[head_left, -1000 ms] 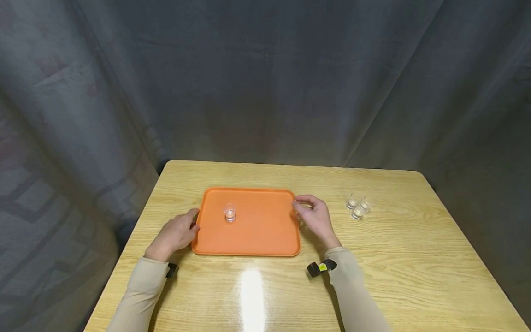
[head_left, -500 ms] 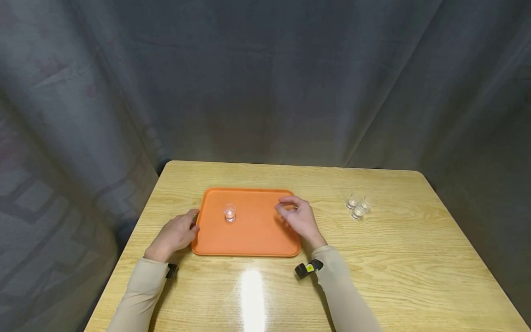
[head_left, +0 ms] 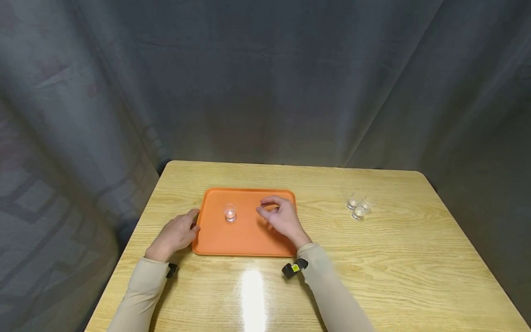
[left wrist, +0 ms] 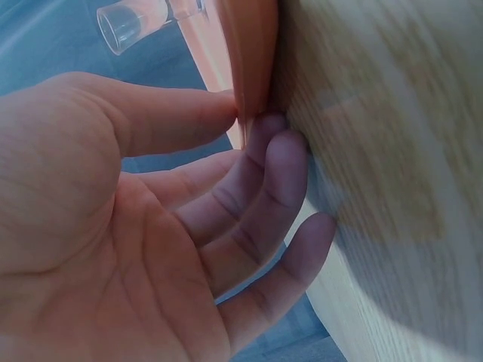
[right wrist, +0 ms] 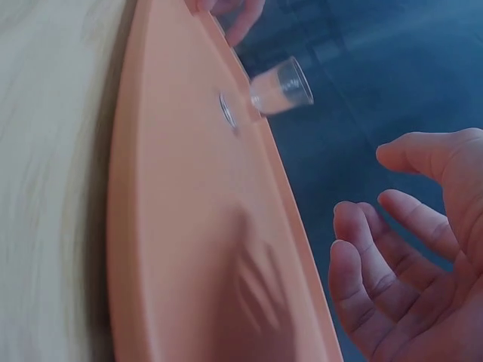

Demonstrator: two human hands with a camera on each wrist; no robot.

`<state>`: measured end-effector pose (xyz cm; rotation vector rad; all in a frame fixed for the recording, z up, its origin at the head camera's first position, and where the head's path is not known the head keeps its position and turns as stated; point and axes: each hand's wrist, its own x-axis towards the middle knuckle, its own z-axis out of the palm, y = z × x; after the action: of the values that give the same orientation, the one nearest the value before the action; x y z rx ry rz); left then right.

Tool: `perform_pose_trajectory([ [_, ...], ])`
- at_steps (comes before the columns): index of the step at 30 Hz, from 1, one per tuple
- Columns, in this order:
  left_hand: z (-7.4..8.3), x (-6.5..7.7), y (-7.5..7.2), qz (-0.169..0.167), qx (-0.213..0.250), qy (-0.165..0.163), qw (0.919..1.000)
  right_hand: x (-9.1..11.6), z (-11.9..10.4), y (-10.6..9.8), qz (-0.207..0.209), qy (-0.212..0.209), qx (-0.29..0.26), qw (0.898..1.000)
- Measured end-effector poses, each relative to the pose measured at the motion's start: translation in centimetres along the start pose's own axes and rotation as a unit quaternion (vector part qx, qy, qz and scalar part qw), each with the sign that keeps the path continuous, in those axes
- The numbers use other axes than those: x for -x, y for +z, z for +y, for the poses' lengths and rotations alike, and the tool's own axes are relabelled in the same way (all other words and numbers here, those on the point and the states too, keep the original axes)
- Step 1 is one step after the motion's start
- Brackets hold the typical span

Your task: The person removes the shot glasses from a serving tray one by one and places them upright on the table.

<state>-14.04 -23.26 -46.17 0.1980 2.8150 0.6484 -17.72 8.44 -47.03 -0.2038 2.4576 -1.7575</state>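
Observation:
An orange tray (head_left: 249,240) lies on the wooden table. One small clear shot glass (head_left: 230,213) stands upright on its left half. At the tray's left edge, my left hand (head_left: 176,235) holds the rim. The left wrist view shows the thumb (left wrist: 177,121) against the rim and the other fingers curled at its outer side. My right hand (head_left: 284,219) hovers over the tray, right of the glass. Its thumb and fingers are loosely bent and apart, with nothing between them, as the right wrist view shows.
A tight group of clear shot glasses (head_left: 358,207) stands on the table to the right of the tray. Dark grey curtains (head_left: 265,92) hang behind the wooden table (head_left: 406,258) and at its sides.
My right hand has moved left, from the tray's right edge to over its middle, nearer the glass. The left hand, the tray and the glasses stay where they were.

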Motion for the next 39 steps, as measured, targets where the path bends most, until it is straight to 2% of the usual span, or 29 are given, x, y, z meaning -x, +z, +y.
perform_pose_trajectory([
  [9,-0.1,-0.1,0.0,-0.002,0.000,0.001,1.0000,-0.1,-1.2,2.1,-0.041,0.004,0.012,0.999],
  [18,-0.1,-0.1,0.0,0.000,-0.001,0.002,1.0000,-0.5,-1.6,4.2,-0.057,0.001,0.020,0.998],
  [32,-0.1,-0.1,0.1,0.013,-0.002,0.018,0.9998,-1.2,-2.0,6.4,-0.045,0.006,0.039,0.998],
  [39,-0.1,0.0,0.0,0.017,-0.002,0.022,0.9996,-1.2,-2.0,7.2,-0.043,0.011,0.028,0.999],
])
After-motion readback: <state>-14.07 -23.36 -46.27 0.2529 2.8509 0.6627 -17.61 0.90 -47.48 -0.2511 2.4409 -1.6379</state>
